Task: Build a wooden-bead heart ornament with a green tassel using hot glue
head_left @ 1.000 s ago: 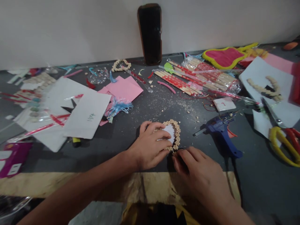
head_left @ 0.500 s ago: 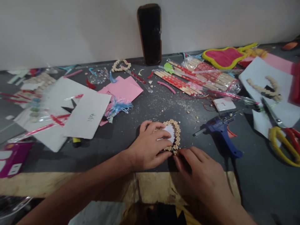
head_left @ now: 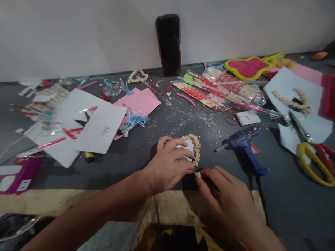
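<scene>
Left hand (head_left: 170, 161) lies over the beaded ring (head_left: 196, 150) on the dark desk (head_left: 131, 157), fingers curved and slightly spread across it and the white insert (head_left: 188, 146); can't tell if they pinch anything underneath. Right hand (head_left: 229, 190): thumb and forefinger grasping a small bead cluster (head_left: 198, 174) just below the ring, thin wire (head_left: 194, 172) running from it toward the left hand. Readable text: white card (head_left: 102, 129), left side, green handwriting, looks like "154", tilted. Purple box (head_left: 31, 170), far left, white label with a dark mark, maybe "1". Small white square (head_left: 248, 118), right of center, has a red mark, can't make it out. No brand legible on the blue glue gun (head_left: 242, 141), right of the ring, or the phone (head_left: 169, 45) leaning upright on the wall (head_left: 91, 38). Scissors (head_left: 309, 138), yellow and red handles, sit right of the gun.
</scene>
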The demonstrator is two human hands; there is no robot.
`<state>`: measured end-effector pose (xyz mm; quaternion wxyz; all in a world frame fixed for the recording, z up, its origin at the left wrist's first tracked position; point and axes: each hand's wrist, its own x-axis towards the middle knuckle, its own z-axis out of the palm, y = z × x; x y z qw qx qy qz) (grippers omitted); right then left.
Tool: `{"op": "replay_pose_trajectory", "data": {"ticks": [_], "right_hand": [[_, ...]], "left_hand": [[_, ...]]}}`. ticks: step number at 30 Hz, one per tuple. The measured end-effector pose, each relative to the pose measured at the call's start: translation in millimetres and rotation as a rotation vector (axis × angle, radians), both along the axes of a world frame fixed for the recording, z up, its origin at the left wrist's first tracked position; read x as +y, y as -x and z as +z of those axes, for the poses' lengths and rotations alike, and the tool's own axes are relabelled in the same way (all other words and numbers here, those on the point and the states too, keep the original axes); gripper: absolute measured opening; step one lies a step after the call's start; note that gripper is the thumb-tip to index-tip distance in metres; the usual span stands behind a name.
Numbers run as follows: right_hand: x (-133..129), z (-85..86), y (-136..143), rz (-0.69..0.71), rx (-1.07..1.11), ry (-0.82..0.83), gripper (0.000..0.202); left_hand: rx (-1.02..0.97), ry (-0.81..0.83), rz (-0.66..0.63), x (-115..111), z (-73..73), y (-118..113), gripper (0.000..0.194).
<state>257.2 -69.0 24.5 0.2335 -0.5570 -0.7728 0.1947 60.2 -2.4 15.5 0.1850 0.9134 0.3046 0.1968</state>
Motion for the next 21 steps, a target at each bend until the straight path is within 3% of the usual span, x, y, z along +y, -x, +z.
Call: {"op": "replay_pose_trajectory", "data": {"ticks": [5,9,15,21], "right_hand": [[-3.1,9.4,-2.3,0.009,0.275,0.341,0.021],[-4.7,16.2,-4.7,-0.004,0.411,0.564,0.027],[-14.0,19.4,-8.8,0.044,0.477,0.586,0.027],[-23.8,14.5,-8.8,0.089,0.469,0.590,0.026]], "left_hand": [[-0.056,0.062,0.027,-6.8,12.2,-2.5,0.016],[-0.075,0.224,0.044,-12.7,27.2,-5.5,0.013],[-0.209,0.427,0.117,-30.5,34.6,-3.4,0.008],[-0.228,0.393,0.160,-49.2,31.0,-2.3,0.010]]}}
